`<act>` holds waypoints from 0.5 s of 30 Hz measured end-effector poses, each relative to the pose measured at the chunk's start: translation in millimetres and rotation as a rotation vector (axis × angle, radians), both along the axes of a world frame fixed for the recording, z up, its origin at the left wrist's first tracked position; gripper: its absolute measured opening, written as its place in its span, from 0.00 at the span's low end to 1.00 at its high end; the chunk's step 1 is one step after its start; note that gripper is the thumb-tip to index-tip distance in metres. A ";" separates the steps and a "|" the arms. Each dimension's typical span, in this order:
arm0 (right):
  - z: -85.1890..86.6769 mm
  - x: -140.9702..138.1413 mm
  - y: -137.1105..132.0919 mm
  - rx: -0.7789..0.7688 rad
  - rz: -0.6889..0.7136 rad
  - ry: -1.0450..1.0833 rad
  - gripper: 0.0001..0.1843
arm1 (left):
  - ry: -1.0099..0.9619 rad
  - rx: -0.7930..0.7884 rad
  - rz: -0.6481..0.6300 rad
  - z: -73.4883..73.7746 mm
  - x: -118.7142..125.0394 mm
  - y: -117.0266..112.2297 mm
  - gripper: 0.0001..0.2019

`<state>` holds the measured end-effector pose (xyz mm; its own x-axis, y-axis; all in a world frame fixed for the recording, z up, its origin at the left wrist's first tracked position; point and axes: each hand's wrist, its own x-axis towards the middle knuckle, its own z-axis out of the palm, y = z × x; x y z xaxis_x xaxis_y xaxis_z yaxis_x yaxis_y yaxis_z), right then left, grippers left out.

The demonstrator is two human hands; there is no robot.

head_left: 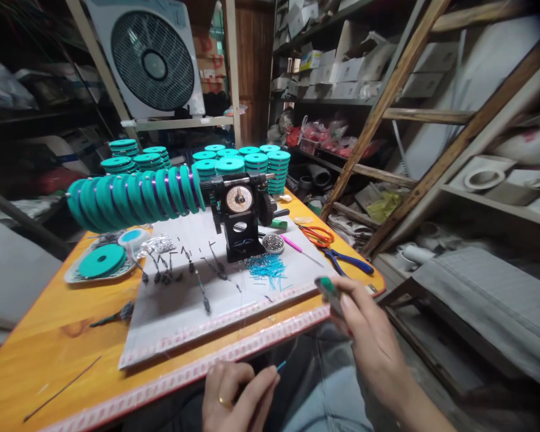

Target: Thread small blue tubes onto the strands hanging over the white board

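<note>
My left hand [240, 393], with a ring on one finger, is closed in a pinch below the table's front edge. A short thin blue tube [281, 365] sticks out from its fingertips. To the right, my right hand [375, 333] is closed round a small green-and-grey object [328, 286], slightly blurred, its kind not clear. Ahead of my hands lies a pile of thin blue tubes [267, 268] on a white board [171, 324]. Behind it stands a black hand-cranked winder [240, 216] with a dial, its shaft filled with teal foam spools [135, 195].
Blue-handled pliers [351, 261], orange-handled scissors [317, 235], a pink-handled needle tool [292, 243] and a dish of small metal bits [273, 242] lie right of the winder. Stacked teal spools [229, 165] stand behind. A wooden ladder [387, 114] leans at the right.
</note>
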<state>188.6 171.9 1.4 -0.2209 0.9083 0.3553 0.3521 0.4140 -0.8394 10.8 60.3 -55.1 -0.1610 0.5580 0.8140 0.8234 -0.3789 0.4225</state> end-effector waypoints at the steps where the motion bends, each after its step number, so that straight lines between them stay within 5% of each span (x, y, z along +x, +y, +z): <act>1: -7.8 2.2 -14.4 -0.226 0.114 0.154 0.26 | 0.022 -0.004 -0.002 -1.3 -2.0 -0.5 0.12; 3: -27.1 1.3 -37.9 -0.686 0.276 0.367 0.36 | 0.074 -0.013 -0.010 -3.4 -6.0 -1.5 0.12; 6: -55.5 -11.7 -55.4 -1.150 0.282 0.561 0.39 | 0.180 -0.030 0.001 -6.8 -10.7 -2.4 0.10; 15: -78.2 -42.1 -55.9 -1.479 0.234 0.757 0.34 | 0.253 -0.076 0.067 -15.6 -11.1 -3.2 0.10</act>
